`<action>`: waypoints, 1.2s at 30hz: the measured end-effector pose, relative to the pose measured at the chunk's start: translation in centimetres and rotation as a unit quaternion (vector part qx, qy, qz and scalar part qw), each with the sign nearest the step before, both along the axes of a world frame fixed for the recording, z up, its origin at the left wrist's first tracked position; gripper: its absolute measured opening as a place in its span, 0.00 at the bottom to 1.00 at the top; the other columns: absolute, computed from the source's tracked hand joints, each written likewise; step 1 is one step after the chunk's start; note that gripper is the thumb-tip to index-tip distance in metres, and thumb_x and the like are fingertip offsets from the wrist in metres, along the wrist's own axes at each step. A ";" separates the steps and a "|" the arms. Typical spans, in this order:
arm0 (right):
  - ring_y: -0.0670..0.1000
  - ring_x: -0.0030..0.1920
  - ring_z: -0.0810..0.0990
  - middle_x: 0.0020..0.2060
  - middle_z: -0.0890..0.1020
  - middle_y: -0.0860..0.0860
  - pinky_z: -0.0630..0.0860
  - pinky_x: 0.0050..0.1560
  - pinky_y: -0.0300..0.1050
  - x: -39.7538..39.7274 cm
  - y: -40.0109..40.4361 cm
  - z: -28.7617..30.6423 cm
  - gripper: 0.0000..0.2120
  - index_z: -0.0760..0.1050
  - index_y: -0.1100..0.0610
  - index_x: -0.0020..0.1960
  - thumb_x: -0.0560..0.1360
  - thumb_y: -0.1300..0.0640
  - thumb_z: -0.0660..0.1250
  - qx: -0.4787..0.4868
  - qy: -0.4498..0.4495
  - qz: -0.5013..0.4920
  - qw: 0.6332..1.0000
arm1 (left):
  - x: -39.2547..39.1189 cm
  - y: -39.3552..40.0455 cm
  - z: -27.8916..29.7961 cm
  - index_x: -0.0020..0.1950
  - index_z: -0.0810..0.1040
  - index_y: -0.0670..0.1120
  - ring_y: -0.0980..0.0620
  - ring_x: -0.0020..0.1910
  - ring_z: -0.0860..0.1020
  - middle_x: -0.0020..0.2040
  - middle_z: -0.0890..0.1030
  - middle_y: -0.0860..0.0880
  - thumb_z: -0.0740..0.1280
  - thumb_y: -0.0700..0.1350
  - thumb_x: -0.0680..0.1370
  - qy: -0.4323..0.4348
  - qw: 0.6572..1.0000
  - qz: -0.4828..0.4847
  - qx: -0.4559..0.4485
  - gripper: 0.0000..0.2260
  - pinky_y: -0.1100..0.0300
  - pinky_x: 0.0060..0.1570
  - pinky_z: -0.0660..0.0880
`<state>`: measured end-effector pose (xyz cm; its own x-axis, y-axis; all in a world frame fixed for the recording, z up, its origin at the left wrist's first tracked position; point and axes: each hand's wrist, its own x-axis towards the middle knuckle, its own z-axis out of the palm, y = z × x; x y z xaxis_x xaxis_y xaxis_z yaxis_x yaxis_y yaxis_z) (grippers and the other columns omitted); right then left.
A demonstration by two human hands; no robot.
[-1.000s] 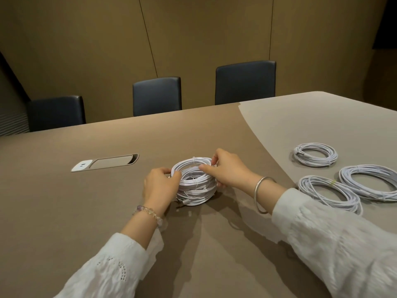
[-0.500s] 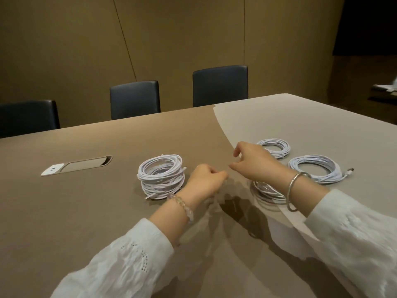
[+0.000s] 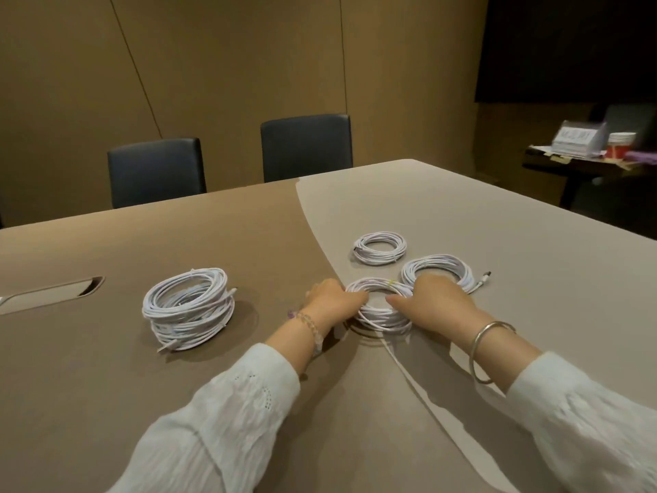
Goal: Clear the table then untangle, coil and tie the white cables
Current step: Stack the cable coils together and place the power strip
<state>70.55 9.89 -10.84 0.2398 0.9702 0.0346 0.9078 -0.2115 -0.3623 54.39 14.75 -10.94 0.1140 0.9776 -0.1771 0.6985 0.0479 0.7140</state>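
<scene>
A tall stack of coiled white cables (image 3: 187,307) sits on the brown table (image 3: 106,368), left of my hands. Three single white coils lie to the right. My left hand (image 3: 332,303) grips the left side of the nearest coil (image 3: 382,314), and my right hand (image 3: 432,304) grips its right side. That coil carries a small yellow tie on its far edge. A second coil (image 3: 444,268) lies just behind my right hand, with its plug end trailing right. The third coil (image 3: 379,248) lies farther back.
A recessed socket panel (image 3: 53,295) is set in the table at far left. Two dark chairs (image 3: 305,147) stand at the far edge. A dark side table (image 3: 583,165) with boxes stands at right. The tabletop changes to a lighter grey area (image 3: 462,215) on the right.
Both hands left the tall stack, moved right and took hold of the nearest single coil. The camera turned right.
</scene>
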 end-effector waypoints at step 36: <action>0.56 0.40 0.78 0.39 0.79 0.54 0.69 0.37 0.43 9.3 3.7 -0.4 0.15 0.73 0.56 0.37 0.77 0.48 0.61 0.010 0.190 -0.161 0.968 | 12.1 5.0 -1.5 0.71 0.67 0.48 0.39 0.67 0.67 0.68 0.71 0.42 0.56 0.55 0.76 -0.055 0.997 -0.038 -0.037 0.25 0.47 0.68 0.64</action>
